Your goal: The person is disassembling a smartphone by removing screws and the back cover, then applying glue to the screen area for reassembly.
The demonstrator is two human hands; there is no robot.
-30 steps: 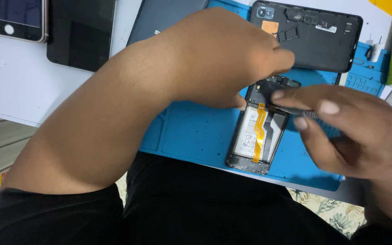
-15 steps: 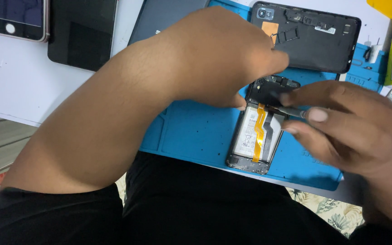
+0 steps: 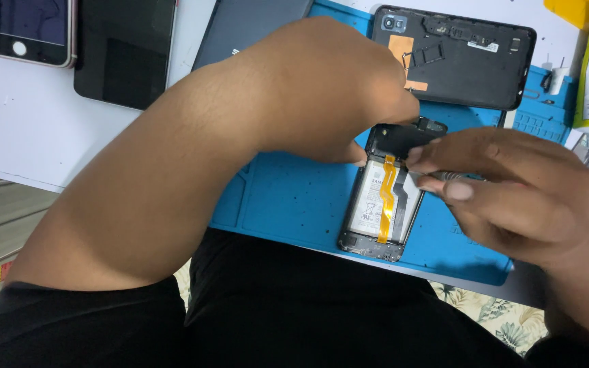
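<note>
**Working at the top end of the opened phone**

We see an opened black smartphone with its back removed (image 3: 383,204) lying on a blue silicone repair mat (image 3: 294,197), which rests on the white tabletop (image 3: 28,129). Inside the phone a pale battery and an orange flat ribbon cable (image 3: 386,197) are uncovered; the cable runs along the length of the phone.

Our left hand (image 3: 328,88) comes across from the left and presses on the upper left edge of the phone, the fingers curled together; we judge that it only steadies the frame, but the fingertips are hidden, so we cannot tell if it grips something small. Our right hand (image 3: 512,191) is closed on a thin grey metal tool (image 3: 455,177), and the tip points at the dark cover plate at the top of the phone.

We judge that the step in hand is to loosen something at this upper cover plate. The next move asks for a small, exact motion of the tip while the phone does not slide, and for care not to touch the ribbon cable just beside it.

Beyond the mat lie the removed black plastic back cover (image 3: 458,58), a black-screened phone (image 3: 124,51) and a phone with a round button (image 3: 22,31).
</note>
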